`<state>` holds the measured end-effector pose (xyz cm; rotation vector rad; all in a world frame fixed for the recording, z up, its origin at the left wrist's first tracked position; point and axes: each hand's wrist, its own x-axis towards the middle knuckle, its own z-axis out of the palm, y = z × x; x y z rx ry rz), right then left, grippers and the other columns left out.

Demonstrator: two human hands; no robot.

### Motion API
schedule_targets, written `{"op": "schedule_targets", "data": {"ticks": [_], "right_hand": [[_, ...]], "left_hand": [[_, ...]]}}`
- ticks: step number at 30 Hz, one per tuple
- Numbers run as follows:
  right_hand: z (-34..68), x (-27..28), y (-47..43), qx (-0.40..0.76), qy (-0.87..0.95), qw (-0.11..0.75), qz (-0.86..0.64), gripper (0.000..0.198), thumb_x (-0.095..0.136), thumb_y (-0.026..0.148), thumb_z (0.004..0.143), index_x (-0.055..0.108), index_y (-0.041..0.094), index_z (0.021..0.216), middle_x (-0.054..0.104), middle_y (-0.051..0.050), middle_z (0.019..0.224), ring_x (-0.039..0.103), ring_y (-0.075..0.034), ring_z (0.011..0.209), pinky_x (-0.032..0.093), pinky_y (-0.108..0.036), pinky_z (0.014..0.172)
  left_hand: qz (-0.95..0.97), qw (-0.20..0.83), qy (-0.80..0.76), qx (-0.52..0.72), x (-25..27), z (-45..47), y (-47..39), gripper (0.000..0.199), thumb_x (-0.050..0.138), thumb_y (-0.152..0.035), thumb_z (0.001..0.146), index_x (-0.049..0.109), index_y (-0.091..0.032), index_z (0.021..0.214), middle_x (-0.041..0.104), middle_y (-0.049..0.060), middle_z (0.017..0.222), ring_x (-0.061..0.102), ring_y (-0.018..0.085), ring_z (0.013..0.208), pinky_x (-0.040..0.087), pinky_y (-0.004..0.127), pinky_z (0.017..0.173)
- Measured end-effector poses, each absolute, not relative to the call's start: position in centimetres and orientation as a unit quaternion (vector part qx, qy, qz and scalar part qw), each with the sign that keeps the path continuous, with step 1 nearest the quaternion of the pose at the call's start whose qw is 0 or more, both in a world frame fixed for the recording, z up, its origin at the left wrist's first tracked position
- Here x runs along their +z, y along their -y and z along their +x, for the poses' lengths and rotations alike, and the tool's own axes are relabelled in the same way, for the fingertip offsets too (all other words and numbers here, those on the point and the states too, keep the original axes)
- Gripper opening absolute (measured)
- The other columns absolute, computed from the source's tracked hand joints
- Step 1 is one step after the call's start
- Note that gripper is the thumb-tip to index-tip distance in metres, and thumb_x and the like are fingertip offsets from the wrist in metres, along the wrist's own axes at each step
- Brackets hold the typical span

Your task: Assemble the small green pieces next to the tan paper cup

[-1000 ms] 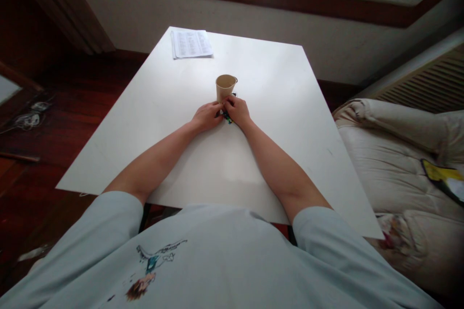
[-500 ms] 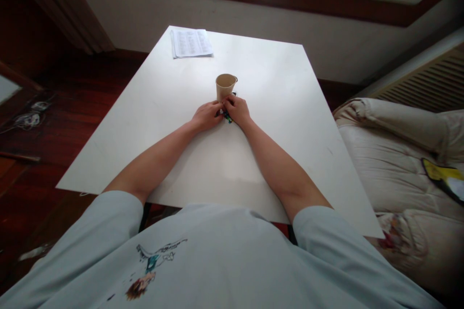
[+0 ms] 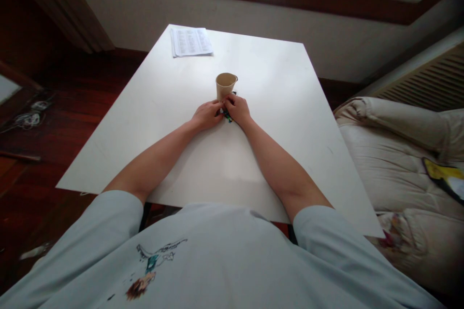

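A tan paper cup (image 3: 225, 88) stands upright on the white table (image 3: 232, 164), its mouth facing up. My left hand (image 3: 208, 114) and my right hand (image 3: 237, 108) meet just on the near side of the cup, with the fingers curled together. Between and beneath them shows a small dark item with green and blue bits (image 3: 227, 116), mostly covered by the fingers. More dark bits peek out beyond my right hand near the cup. What exactly the fingertips pinch is too small to make out.
Printed sheets of paper (image 3: 191, 42) lie at the table's far left corner. A beige cushioned sofa (image 3: 391, 154) stands along the right side, with a yellow and black item (image 3: 444, 176) on it. White cables (image 3: 29, 118) lie at the left. A window is beyond the table.
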<state>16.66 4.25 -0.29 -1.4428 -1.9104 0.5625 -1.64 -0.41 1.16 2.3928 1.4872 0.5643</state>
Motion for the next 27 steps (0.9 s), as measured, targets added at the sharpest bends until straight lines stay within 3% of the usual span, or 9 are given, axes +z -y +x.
{"op": "schedule_targets", "data": {"ticks": [27], "right_hand": [[16.7, -0.55, -4.34, 0.217, 0.732, 0.352, -0.542, 0.024, 0.061, 0.031, 0.097, 0.082, 0.022, 0.098, 0.084, -0.007, 0.095, 0.075, -0.026, 0.093, 0.058, -0.038, 0.092]], "left_hand": [[0.828, 0.126, -0.506, 0.207, 0.68, -1.74, 0.08, 0.029, 0.066, -0.022, 0.096, 0.08, -0.023, 0.121, 0.079, 0.01, 0.114, 0.074, 0.026, 0.099, 0.055, 0.036, 0.088]]}}
